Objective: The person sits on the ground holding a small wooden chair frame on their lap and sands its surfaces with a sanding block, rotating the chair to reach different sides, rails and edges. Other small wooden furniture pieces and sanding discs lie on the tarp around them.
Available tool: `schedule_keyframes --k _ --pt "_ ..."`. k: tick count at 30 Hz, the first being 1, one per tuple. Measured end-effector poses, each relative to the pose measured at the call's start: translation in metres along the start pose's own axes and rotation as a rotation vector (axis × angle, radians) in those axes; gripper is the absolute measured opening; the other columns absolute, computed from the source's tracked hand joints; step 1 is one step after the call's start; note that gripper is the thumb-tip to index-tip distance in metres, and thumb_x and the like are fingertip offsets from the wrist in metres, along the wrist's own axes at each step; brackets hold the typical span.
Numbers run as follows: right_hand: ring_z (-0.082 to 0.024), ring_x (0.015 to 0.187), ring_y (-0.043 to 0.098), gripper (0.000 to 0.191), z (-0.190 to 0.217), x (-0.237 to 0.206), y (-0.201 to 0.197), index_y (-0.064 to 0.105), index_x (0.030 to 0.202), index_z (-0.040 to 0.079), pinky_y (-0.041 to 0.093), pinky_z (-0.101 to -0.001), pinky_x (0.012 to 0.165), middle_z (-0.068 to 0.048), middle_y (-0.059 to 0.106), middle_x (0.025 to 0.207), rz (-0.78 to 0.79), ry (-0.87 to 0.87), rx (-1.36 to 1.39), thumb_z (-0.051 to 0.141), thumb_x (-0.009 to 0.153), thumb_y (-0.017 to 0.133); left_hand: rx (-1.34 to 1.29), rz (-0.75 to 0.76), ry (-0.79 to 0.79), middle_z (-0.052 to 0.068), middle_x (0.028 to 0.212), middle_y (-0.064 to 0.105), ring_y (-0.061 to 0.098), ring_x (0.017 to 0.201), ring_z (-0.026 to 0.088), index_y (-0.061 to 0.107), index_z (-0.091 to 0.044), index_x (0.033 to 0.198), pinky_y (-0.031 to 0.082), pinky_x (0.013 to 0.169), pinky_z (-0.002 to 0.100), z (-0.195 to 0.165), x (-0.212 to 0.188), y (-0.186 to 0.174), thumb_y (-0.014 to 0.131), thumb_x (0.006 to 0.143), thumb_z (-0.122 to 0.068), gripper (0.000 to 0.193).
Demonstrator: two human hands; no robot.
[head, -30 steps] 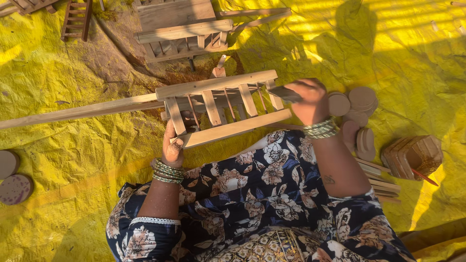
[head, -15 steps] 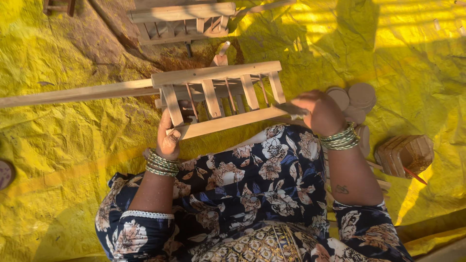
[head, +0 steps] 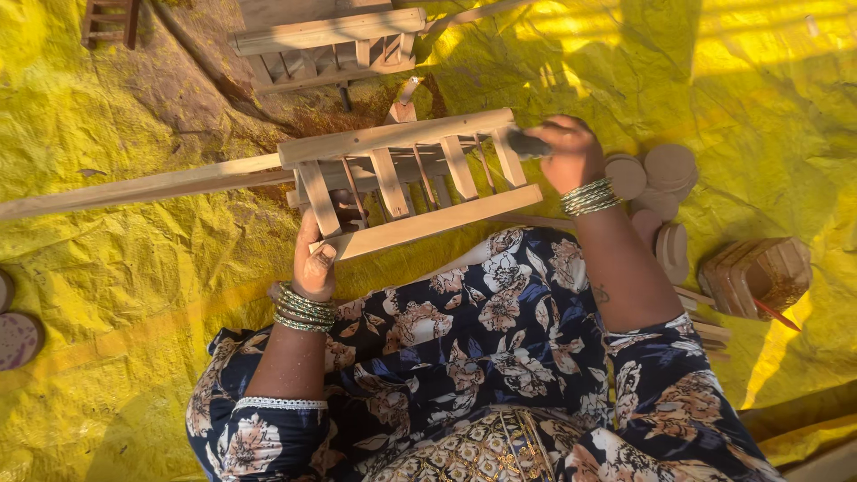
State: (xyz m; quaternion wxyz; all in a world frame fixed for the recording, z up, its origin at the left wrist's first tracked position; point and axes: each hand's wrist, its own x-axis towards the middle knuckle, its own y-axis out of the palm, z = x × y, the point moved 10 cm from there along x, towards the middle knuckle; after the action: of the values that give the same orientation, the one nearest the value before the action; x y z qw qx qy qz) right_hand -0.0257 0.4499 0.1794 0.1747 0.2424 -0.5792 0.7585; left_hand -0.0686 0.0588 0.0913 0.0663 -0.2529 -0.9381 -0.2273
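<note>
A pale wooden slatted frame [head: 411,178] with a long handle bar running left lies across my lap, over the yellow tarp [head: 134,268]. My left hand [head: 314,261] grips the frame's near rail at its left end, thumb on top. My right hand [head: 564,152] is closed around a small dark tool [head: 528,144] whose tip touches the frame's right end by the last slat. Both wrists carry stacked bangles.
A second slatted wooden frame [head: 326,45] lies farther out on the tarp. Round wooden discs [head: 656,170] and a stack of wooden pieces [head: 759,272] sit to my right. A small dark wooden piece [head: 112,20] is at the top left. Discs [head: 13,335] peek in at the left edge.
My right hand moved from the near rail back up to the frame's far right corner with the dark tool. The frame tilted slightly; my left hand kept its grip.
</note>
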Motion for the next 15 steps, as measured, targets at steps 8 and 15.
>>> schedule_keyframes --k 8,15 --pt "-0.032 0.104 0.07 0.042 -0.029 -0.02 0.003 0.077 0.114 0.012 0.058 -0.041 0.09 -0.012 0.071 0.113 0.07 0.115 0.106 -0.011 0.08 0.066 0.093 0.0 0.036 0.009 0.137 0.061 0.062 0.126 0.021 0.047 -0.002 0.149 0.05 0.11 0.04 -0.009 0.001 0.002 0.071 0.085 -0.074 0.099" --pt "-0.029 0.101 0.069 0.061 0.128 0.042 0.007 0.075 0.117 0.015 0.058 -0.0398 0.087 -0.009 0.071 0.111 0.019 -0.252 0.268 -0.013 0.064 0.064 0.044 0.028 0.079 0.011 0.137 0.061 0.061 0.126 0.022 0.046 0.0 0.149 0.048 0.112 0.041 -0.004 -0.002 -0.002 0.072 0.087 -0.072 0.098"
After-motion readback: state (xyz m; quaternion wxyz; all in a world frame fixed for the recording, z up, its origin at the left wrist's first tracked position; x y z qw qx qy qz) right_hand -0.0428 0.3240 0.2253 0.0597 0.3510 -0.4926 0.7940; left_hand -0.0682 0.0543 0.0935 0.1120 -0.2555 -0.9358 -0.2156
